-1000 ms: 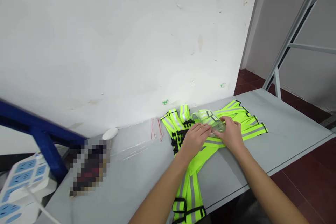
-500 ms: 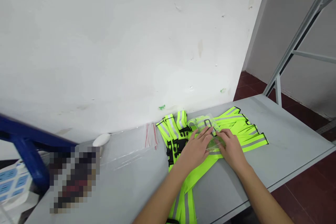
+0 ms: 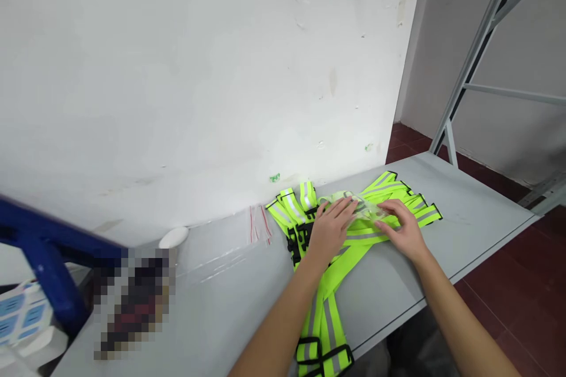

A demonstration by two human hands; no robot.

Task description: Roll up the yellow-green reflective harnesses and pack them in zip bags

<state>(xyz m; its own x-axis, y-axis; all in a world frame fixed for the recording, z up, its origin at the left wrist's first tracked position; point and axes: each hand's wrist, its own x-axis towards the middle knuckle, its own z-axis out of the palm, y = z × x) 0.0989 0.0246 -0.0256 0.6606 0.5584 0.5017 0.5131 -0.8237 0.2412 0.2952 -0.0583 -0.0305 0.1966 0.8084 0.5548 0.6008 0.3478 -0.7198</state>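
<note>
A clear plastic bag (image 3: 366, 210) with a folded neon-yellow strap inside lies on top of a pile of neon-yellow reflective straps (image 3: 338, 274). My left hand (image 3: 331, 230) rests flat on the bag, its fingers stretched out. The bag's right end is pinched between the thumb and fingers of my right hand (image 3: 403, 228). Black buckles (image 3: 304, 234) sit on the straps just left of my left hand, partly covered by it. Strap ends fan out to the right, and others hang towards the table's front edge.
Flat clear bags with red zip lines (image 3: 260, 225) lie on the grey table (image 3: 212, 318), beside a white oval object (image 3: 173, 238). A blue metal frame (image 3: 53, 271) and a white power strip (image 3: 26, 318) are at left. A white wall (image 3: 198, 70) rises behind.
My right hand has moved right along the bag and now pinches its end, pulling the film sideways. My left hand has flattened over the bag. The view has shifted slightly.
</note>
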